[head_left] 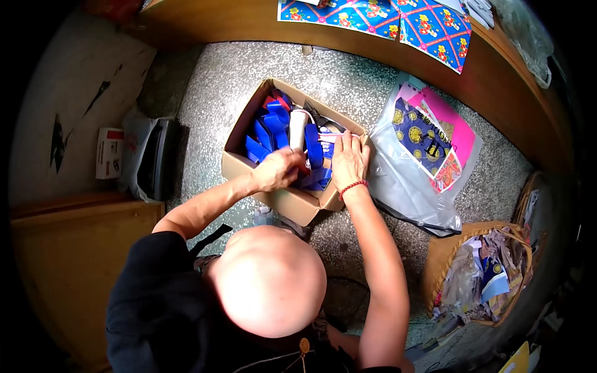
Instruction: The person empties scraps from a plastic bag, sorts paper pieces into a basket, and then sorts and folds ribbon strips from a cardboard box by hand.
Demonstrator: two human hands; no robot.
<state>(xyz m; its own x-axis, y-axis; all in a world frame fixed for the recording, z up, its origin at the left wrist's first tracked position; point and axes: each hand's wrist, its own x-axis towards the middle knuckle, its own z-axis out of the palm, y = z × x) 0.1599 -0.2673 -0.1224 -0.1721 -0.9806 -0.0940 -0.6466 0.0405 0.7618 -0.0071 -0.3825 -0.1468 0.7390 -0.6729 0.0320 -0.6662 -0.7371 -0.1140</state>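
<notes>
An open cardboard box (292,207) sits tilted in the view on the speckled floor. Inside it are blue ribbon-like strips (273,126), a white roll-shaped item (298,129) and some red and dark pieces. My left hand (278,169) reaches over the near left part of the box, its fingers curled together; a small reddish thing shows at the fingertips, too hidden to name. My right hand (350,160), with a red bead bracelet (353,188) at the wrist, lies with fingers stretched out over the right side of the box and its contents.
A clear plastic bag (410,180) with printed sheets lies right of the box. A woven basket (435,264) of scraps stands at lower right. Blue floral sheets (435,31) hang over a wooden edge above. At left are a small carton (109,153) and a bagged dark object (163,158).
</notes>
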